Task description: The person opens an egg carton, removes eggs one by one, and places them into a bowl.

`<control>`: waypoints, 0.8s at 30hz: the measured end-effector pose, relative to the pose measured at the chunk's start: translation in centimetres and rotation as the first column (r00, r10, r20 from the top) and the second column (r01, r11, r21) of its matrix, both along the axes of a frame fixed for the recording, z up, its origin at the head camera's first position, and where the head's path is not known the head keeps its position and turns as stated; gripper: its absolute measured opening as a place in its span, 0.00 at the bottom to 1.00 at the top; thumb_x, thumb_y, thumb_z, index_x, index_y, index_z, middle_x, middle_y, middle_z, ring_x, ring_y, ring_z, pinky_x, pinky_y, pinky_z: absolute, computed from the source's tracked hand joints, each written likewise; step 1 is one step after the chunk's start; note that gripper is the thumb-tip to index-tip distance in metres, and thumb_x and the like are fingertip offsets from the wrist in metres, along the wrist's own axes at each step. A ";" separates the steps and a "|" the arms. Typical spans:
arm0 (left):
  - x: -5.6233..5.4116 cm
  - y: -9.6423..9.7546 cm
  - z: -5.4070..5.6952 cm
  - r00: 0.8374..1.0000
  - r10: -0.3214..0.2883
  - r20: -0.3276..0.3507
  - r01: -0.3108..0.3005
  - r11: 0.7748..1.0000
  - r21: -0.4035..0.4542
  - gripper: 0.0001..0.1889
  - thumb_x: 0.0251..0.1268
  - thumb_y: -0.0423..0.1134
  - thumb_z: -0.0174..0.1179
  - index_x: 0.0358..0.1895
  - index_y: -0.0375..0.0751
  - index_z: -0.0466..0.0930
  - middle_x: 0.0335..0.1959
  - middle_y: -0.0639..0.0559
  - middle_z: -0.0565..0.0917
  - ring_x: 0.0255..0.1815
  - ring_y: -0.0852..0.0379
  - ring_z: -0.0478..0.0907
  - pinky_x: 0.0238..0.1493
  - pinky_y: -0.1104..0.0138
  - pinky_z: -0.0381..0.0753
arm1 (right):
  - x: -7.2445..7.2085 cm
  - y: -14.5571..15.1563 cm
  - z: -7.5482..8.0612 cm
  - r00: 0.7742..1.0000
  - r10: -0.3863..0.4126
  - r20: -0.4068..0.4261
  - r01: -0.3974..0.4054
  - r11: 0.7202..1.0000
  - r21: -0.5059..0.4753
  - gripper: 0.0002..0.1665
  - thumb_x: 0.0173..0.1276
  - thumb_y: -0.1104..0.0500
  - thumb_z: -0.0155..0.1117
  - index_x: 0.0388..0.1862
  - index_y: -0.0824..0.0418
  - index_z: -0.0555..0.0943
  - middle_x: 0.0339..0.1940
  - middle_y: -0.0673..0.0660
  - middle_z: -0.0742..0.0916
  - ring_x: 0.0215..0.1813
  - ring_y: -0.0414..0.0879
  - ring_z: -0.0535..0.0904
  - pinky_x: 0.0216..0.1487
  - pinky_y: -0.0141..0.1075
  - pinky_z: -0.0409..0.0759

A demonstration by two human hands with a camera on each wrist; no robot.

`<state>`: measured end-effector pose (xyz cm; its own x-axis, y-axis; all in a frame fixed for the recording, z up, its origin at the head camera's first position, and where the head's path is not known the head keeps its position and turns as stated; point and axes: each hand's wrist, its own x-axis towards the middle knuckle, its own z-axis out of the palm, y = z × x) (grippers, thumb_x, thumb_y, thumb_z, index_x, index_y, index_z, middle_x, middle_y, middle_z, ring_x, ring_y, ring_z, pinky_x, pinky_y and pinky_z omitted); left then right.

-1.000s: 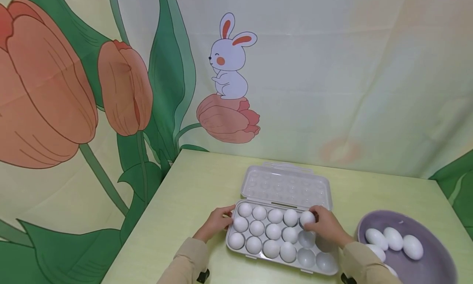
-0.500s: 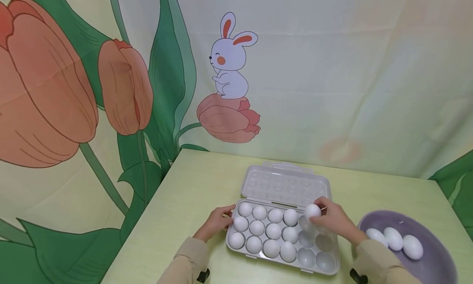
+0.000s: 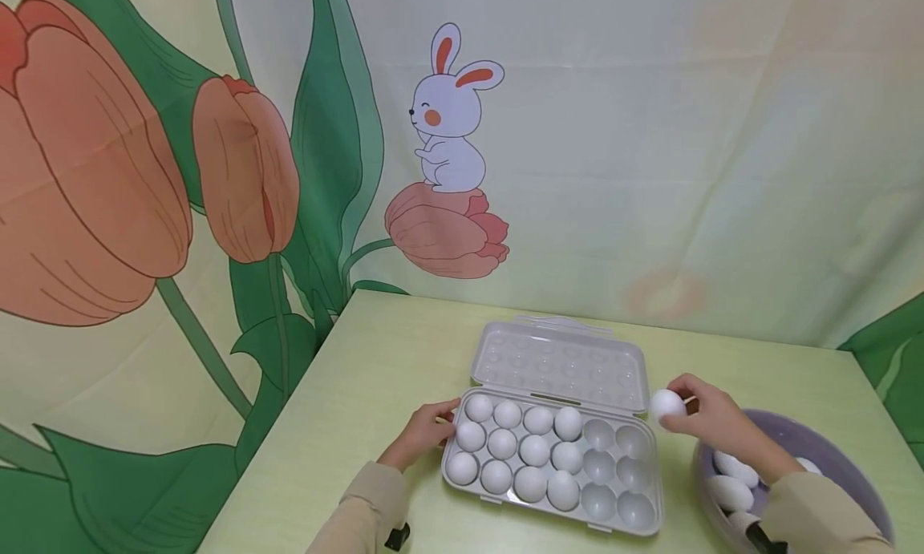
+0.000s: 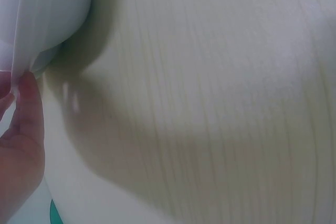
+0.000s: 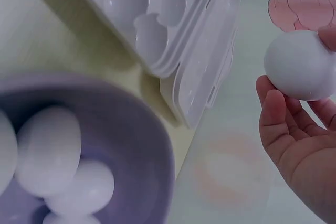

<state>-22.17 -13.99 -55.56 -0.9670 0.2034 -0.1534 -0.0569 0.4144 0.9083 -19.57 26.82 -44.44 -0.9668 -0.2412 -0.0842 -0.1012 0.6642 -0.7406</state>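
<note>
At nine o'clock on the egg tray, its edge is pinched by the left hand; light, steady pressure there should be enough to stop it sliding. Twelve eggs are seated, and two columns of cups are bare at three o'clock. At two o'clock, apart from the tray, a loose egg is grasped by the right hand's fingertips (the shell is best not squeezed). Clearance should be allowed over the bowl, at three o'clock.
</note>
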 end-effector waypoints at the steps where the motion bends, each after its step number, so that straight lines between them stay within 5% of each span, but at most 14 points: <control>1: 0.0 0.0 0.1 1.000 -0.003 0.001 0.003 1.000 0.002 0.29 0.47 0.24 0.49 0.60 0.32 0.65 0.34 0.41 0.73 0.24 0.61 0.70 0.25 0.67 0.78 | 0.1 0.4 0.2 1.000 -0.002 0.008 0.002 1.000 0.009 0.24 0.52 0.55 0.64 0.44 0.65 0.70 0.40 0.61 0.78 0.33 0.42 0.75 0.29 0.34 0.74; 12: 1.6 0.5 4.1 1.000 -0.022 -0.001 0.022 1.000 -0.006 0.27 0.50 0.23 0.48 0.59 0.26 0.63 0.37 0.33 0.72 0.27 0.59 0.70 0.29 0.62 0.78 | 0.8 5.2 0.4 0.979 0.088 0.185 -0.092 0.996 0.013 0.25 0.57 0.54 0.59 0.46 0.71 0.69 0.36 0.57 0.78 0.31 0.38 0.72 0.27 0.35 0.72; 19: 1.8 0.5 4.3 0.999 -0.032 -0.018 0.032 0.999 -0.011 0.27 0.49 0.22 0.46 0.59 0.25 0.63 0.37 0.30 0.73 0.28 0.54 0.72 0.31 0.57 0.79 | 1.3 8.0 -0.7 0.955 0.125 0.269 -0.141 0.989 0.040 0.21 0.56 0.54 0.60 0.40 0.69 0.70 0.31 0.55 0.77 0.28 0.37 0.71 0.25 0.35 0.74; 24: 1.1 0.3 2.9 0.999 -0.032 -0.019 0.032 0.999 0.003 0.28 0.48 0.22 0.46 0.59 0.26 0.63 0.36 0.31 0.73 0.28 0.53 0.72 0.30 0.55 0.78 | 2.1 9.4 -1.4 0.939 0.152 0.309 -0.164 0.986 0.012 0.18 0.56 0.56 0.59 0.37 0.69 0.69 0.28 0.52 0.76 0.24 0.37 0.70 0.21 0.32 0.73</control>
